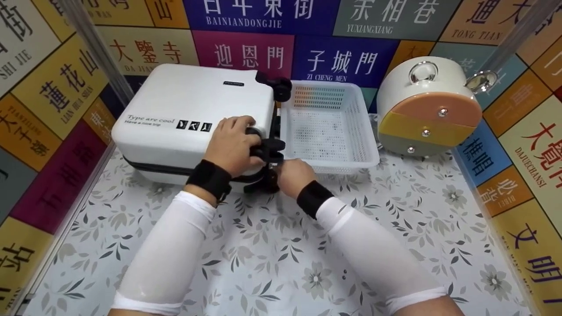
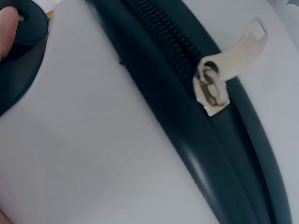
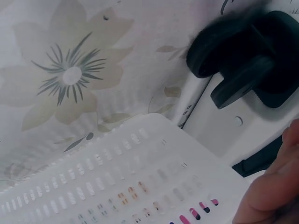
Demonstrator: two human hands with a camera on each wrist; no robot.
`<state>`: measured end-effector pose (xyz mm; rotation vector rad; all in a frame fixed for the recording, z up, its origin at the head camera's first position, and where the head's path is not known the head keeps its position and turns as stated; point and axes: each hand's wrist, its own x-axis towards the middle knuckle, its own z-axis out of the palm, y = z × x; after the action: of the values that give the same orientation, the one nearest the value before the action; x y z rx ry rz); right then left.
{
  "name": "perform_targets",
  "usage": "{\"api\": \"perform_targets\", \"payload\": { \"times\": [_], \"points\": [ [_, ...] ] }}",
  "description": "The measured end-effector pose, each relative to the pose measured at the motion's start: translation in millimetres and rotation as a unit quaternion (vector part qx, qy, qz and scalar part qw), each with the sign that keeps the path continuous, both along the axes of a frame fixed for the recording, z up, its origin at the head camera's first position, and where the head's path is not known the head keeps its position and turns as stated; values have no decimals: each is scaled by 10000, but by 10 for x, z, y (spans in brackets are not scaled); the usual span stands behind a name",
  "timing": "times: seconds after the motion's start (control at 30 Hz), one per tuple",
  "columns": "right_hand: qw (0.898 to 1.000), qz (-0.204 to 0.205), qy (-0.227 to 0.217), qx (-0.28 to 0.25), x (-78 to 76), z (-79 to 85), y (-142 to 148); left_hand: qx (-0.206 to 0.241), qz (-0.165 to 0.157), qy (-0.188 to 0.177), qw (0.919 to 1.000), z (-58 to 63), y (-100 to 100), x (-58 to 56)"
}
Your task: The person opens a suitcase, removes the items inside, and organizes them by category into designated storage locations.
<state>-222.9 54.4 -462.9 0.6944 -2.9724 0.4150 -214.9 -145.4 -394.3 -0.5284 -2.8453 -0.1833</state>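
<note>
A white hard-shell suitcase [image 1: 193, 101] lies flat, its black wheels facing right. My left hand [image 1: 232, 147] grips the near upper wheel [image 1: 268, 147], with the back of the hand towards the head camera; a fingertip on a black wheel [image 2: 32, 23] shows in the left wrist view. My right hand [image 1: 296, 175] is curled against the suitcase's wheel end, beside the lower near wheel [image 1: 265, 182]. Whatever lies between its fingers is hidden. A zipper pull [image 2: 243, 53] stands out from the black seam, with zipper teeth [image 2: 163, 42] bare on one side of it.
A white perforated basket [image 1: 373, 151] stands right of the suitcase, close beside my right hand. Further right is a rounded cabinet [image 1: 428, 116] with coloured drawers. Sign-patterned panels [image 1: 246, 52] wall the back and sides, and a flowered cover [image 1: 316, 272] lies underneath.
</note>
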Motion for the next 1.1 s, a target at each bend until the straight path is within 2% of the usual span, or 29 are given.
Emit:
{"api": "perform_targets", "payload": {
  "times": [0.27,0.6,0.8,0.9,1.0,1.1],
  "points": [
    [10000,-25,-53,-51,-24,12,-31,207,-222,79,9995,-14,-128,79],
    [9999,-53,-85,92,-115,65,-61,182,-496,118,9985,11,-248,153],
    [9994,-133,-262,183,-149,97,-110,100,-685,-80,9976,39,-393,242],
    [9988,-197,-371,231,-162,101,-141,131,-739,-332,9966,71,-483,316],
    [9985,-270,-421,236,-166,93,-161,214,-505,-701,9960,149,-483,426],
    [9985,-313,-400,211,-171,85,-171,161,330,-746,9965,210,-270,542]
  ]
}}
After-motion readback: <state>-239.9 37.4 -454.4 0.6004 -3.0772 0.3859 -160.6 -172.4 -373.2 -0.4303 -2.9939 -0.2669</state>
